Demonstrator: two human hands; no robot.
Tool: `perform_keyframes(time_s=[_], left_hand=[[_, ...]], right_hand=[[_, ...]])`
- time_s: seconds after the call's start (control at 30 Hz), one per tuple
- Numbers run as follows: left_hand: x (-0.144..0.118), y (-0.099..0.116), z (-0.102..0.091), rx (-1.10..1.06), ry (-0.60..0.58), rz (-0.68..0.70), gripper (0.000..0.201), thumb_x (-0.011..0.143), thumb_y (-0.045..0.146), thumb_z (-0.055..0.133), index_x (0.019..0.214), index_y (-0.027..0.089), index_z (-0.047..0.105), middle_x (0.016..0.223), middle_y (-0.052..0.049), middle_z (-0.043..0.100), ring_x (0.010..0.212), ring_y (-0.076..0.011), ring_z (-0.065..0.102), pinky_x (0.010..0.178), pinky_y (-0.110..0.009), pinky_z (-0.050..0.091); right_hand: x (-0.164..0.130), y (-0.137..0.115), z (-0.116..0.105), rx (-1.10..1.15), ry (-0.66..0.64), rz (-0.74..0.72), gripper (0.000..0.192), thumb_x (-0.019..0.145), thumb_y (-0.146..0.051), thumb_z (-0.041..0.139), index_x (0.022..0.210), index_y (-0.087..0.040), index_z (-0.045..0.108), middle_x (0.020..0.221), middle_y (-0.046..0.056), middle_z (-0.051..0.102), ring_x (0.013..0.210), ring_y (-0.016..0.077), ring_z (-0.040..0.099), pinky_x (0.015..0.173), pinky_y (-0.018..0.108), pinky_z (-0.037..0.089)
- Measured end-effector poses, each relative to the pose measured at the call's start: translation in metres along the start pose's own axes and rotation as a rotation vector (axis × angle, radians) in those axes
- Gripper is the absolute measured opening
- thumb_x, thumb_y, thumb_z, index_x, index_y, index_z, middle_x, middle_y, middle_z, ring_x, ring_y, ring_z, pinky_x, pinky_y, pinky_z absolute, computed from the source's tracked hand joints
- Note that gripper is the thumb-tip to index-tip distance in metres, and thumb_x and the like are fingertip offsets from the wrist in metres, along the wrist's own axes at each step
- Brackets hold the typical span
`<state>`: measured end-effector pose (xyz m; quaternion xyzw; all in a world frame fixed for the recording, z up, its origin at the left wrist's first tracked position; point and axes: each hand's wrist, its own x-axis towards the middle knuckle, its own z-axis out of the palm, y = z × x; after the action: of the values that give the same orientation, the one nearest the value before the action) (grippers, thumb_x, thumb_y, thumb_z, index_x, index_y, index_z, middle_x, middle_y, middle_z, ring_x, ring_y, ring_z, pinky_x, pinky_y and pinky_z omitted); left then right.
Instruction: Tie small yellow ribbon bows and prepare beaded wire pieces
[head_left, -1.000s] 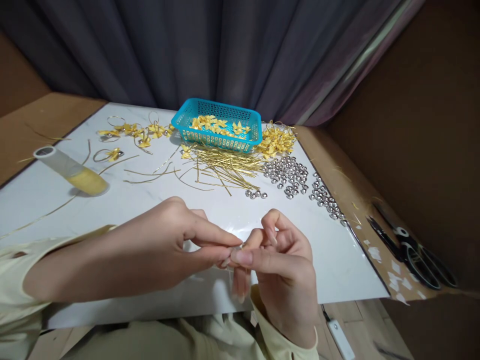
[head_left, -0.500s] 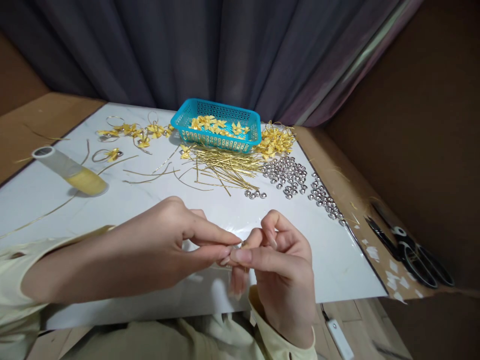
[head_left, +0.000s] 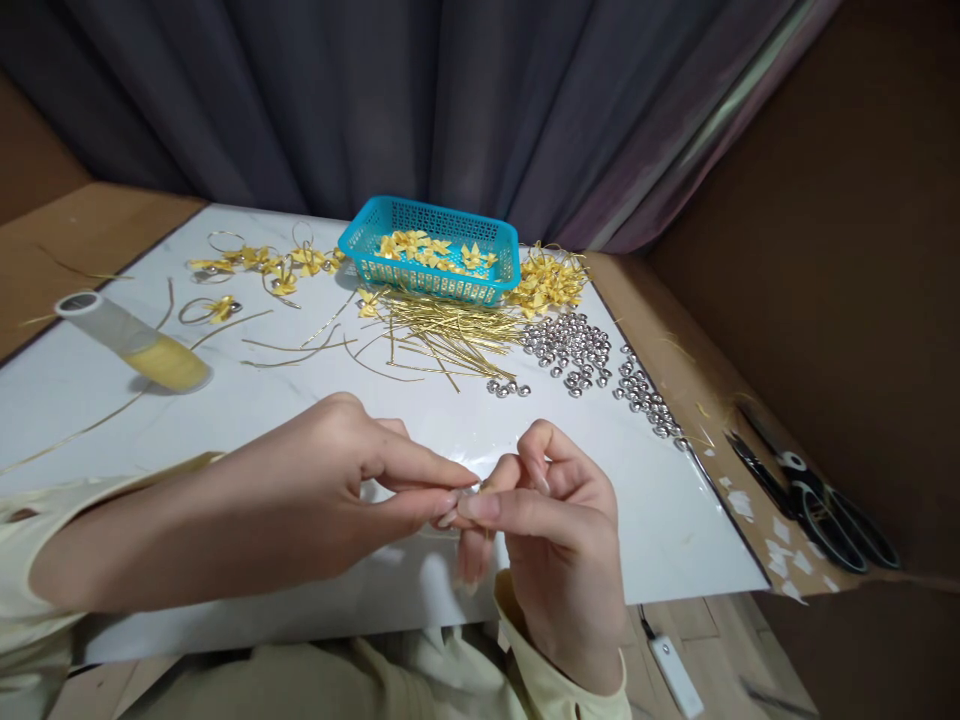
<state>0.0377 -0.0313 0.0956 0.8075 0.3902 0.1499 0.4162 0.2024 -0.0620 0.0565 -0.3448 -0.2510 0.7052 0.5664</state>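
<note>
A: Head view. Hands?

B: Left hand point(head_left: 352, 490) pinching, thumb toward forefinger; right hand point(head_left: 566, 530) likewise, fingertips meeting the left's. Between them a small shiny piece point(head_left: 473, 487), mostly covered; cannot tell what it is.

A: Position?

B: On the person's side of the blue basket point(head_left: 450, 222), well apart from it. Gold wires point(head_left: 450, 328) just in front of the basket, silver beads point(head_left: 571, 345) to its front right.

A: Changes since half a second ago?

B: Hardly any. Same grip, fingertips still joined; basket and hands alike sit slightly further left in view.
</note>
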Motion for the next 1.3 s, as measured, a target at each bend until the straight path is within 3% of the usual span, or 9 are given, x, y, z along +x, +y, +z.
perform_keyframes(time_s=[1.3], left_hand=[[0.0009, 0.0029, -0.0006, 0.067, -0.03, 0.073, 0.032, 0.086, 0.01, 0.049, 0.075, 0.026, 0.075, 0.057, 0.006, 0.06, 0.05, -0.005, 0.041, 0.048, -0.011, 0.028]], right_hand=[[0.0, 0.0023, 0.0012, 0.01, 0.005, -0.013, 0.038, 0.057, 0.003, 0.064, 0.06, -0.02, 0.035, 0.048, 0.002, 0.068, 0.028, 0.0148, 0.054, 0.031, 0.021, 0.043]])
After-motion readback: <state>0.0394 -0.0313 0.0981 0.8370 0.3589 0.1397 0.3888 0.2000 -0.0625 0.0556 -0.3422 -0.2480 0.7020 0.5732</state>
